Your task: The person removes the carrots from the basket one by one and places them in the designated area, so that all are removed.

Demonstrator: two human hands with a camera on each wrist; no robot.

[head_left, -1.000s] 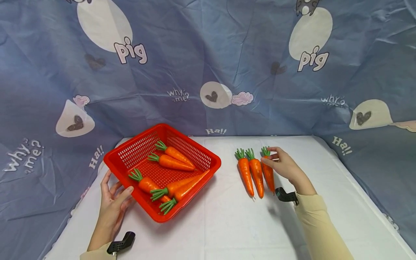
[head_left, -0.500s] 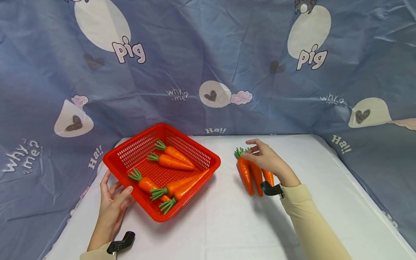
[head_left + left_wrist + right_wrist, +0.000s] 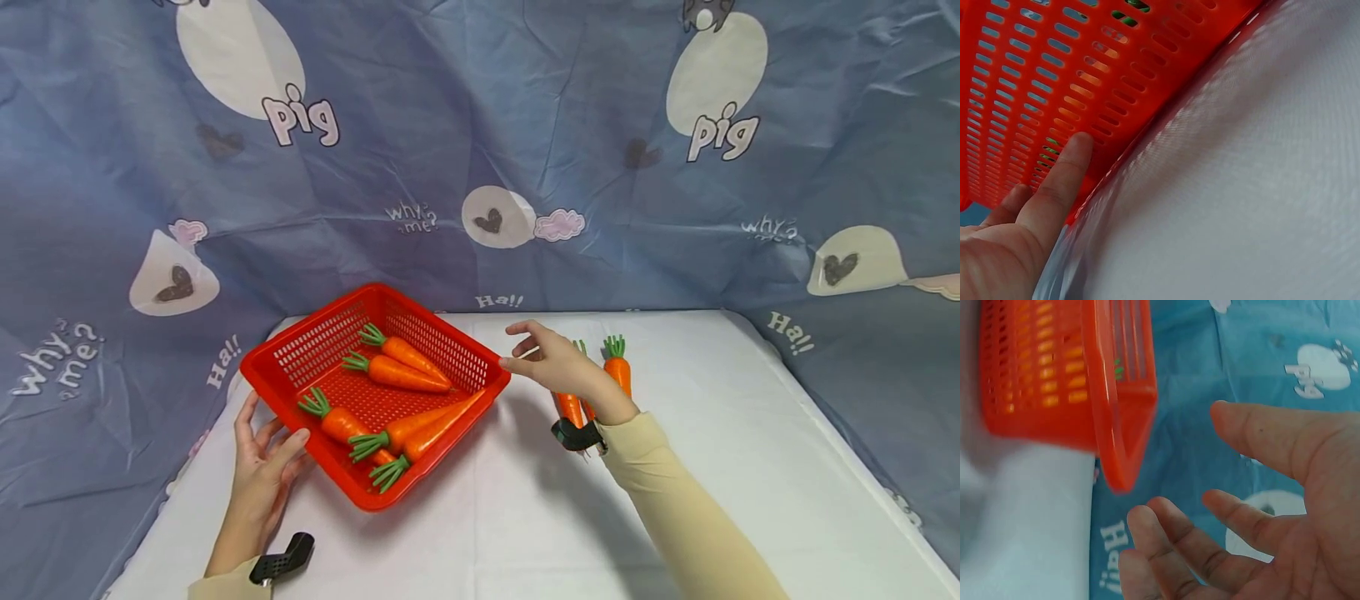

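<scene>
Inside the red basket (image 3: 309, 357) lie five carrots (image 3: 405, 374).

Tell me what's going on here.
Someone's left grip rests against the outer side of a red basket, thumb at its rim. Five carrots lie in the basket. The right grip holds nothing; it hovers open near the basket's right corner, apart from it in the right wrist view. More carrots lie outside on the white cloth, partly hidden behind that grip and its arm.
</scene>
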